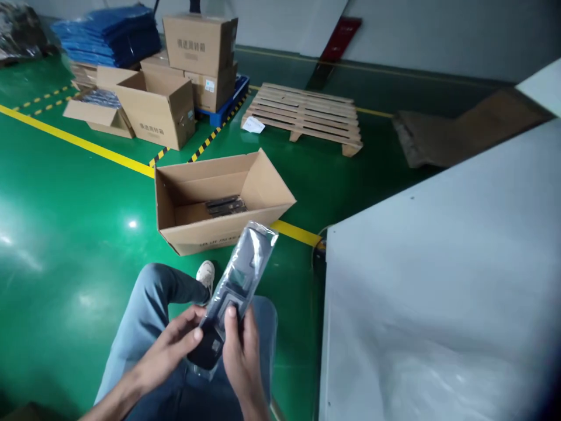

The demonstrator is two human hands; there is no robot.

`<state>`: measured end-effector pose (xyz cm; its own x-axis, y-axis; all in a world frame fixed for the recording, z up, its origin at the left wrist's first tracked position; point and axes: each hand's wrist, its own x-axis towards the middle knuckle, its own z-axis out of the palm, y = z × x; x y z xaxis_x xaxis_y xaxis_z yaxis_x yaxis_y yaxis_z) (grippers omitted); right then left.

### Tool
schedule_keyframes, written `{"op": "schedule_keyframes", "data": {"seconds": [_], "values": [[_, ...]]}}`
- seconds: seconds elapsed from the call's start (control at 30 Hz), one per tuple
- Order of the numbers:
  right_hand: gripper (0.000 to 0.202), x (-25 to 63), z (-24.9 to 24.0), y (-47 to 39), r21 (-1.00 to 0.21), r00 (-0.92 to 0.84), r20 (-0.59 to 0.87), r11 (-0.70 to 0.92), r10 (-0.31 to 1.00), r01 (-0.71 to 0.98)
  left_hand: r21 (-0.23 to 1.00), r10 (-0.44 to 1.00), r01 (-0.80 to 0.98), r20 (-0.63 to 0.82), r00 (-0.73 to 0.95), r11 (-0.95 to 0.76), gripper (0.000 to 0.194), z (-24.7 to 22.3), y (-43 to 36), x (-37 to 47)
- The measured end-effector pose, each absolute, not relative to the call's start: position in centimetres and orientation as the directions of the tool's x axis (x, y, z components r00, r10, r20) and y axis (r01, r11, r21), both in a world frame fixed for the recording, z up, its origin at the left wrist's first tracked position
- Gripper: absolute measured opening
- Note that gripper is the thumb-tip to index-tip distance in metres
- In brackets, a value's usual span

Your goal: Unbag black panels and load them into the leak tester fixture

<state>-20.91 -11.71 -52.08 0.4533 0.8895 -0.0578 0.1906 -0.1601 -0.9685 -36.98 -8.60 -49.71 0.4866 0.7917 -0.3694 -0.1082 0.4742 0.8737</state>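
A long dark part in a clear plastic bag (pixel 239 280) is tilted up over my lap, its far end near the front wall of a cardboard box. My left hand (pixel 175 345) grips its lower left edge, thumb on top and fingers behind. From the right, my right hand (pixel 241 345) clasps it with the thumb pressed on the upper face. What exactly the part is, I cannot make out. The open cardboard box (pixel 210 233) stands on the floor before my knees, with several dark wrapped pieces (pixel 227 206) lying inside.
A white surface (pixel 421 280) takes up the right side. Beyond the box are a wooden pallet (pixel 307 114), another open carton (pixel 151 114), stacked cartons (pixel 197 49) and a pile of blue sheets (pixel 107 38). Yellow lines (pixel 87 146) cross the green floor.
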Motion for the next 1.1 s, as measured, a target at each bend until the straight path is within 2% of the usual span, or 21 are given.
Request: {"op": "schedule_keyframes", "data": {"seconds": [0.13,0.23,0.3,0.4,0.47,0.5,0.57,0.63,0.67,0.73,0.8,0.87,0.93,1.0,1.1], "values": [[0.055,-21.3,-52.0,-14.3,-0.960,0.438,-0.118,-0.215,0.891,0.180,0.946,0.815,0.053,-0.303,0.494,0.319,0.042,-48.9,-9.6,-36.2],[0.062,-21.0,-51.4,-14.9,-0.984,0.449,-0.136,-0.172,0.883,0.040,0.956,0.892,0.287,-0.187,0.411,0.067,0.035,-49.1,-11.1,-36.2],[0.070,-20.8,-50.6,-14.8,-0.992,0.411,-0.114,-0.080,0.904,-0.098,0.867,0.942,0.469,-0.002,0.336,-0.166,0.031,-49.4,-12.2,-36.6],[0.067,-21.0,-49.2,-14.6,-0.968,0.322,-0.129,-0.048,0.938,-0.247,0.624,0.903,0.653,0.272,0.333,-0.429,0.032,-49.5,-13.6,-37.3],[0.056,-21.3,-48.4,-14.6,-0.952,0.322,-0.184,-0.086,0.929,-0.294,0.561,0.863,0.657,0.318,0.391,-0.504,0.041,-49.2,-14.3,-37.8],[0.053,-21.6,-48.0,-14.6,-0.939,0.332,-0.213,-0.098,0.919,-0.330,0.593,0.857,0.623,0.300,0.418,-0.511,0.046,-48.9,-14.6,-38.0],[0.055,-21.9,-47.4,-14.5,-0.882,0.317,-0.269,-0.101,0.909,-0.460,0.757,0.882,0.507,0.193,0.429,-0.412,0.050,-48.4,-14.8,-38.3],[0.059,-22.2,-46.9,-14.3,-0.798,0.253,-0.303,-0.099,0.919,-0.595,0.922,0.912,0.356,-0.005,0.409,-0.155,0.045,-47.8,-14.7,-38.4],[0.061,-22.4,-46.6,-14.2,-0.768,0.223,-0.308,-0.103,0.925,-0.632,0.961,0.899,0.275,-0.123,0.421,0.002,0.043,-47.5,-14.6,-38.2],[0.063,-22.6,-46.3,-14.1,-0.763,0.194,-0.301,-0.115,0.934,-0.636,0.953,0.809,0.130,-0.302,0.504,0.275,0.044,-47.1,-14.3,-37.7],[0.067,-22.6,-46.1,-14.3,-0.815,0.190,-0.277,-0.126,0.942,-0.566,0.907,0.735,0.031,-0.361,0.574,0.421,0.046,-46.9,-14.2,-37.2],[0.068,-22.5,-46.2,-14.6,-0.900,0.228,-0.231,-0.118,0.946,-0.420,0.899,0.760,-0.019,-0.358,0.542,0.437,0.044,-46.8,-14.3,-36.8],[0.062,-22.1,-46.2,-15.0,-0.973,0.314,-0.178,-0.119,0.933,-0.198,0.920,0.817,-0.002,-0.346,0.462,0.392,0.041,-46.9,-14.6,-36.7],[0.055,-21.6,-46.1,-15.4,-0.990,0.391,-0.129,-0.142,0.911,0.004,0.937,0.851,0.054,-0.336,0.404,0.345,0.039,-46.9,-15.0,-36.9],[0.048,-21.1,-45.7,-15.8,-0.981,0.409,-0.076,-0.141,0.909,0.131,0.944,0.864,0.139,-0.329,0.381,0.298,0.038,-46.9,-15.4,-37.2]]}}
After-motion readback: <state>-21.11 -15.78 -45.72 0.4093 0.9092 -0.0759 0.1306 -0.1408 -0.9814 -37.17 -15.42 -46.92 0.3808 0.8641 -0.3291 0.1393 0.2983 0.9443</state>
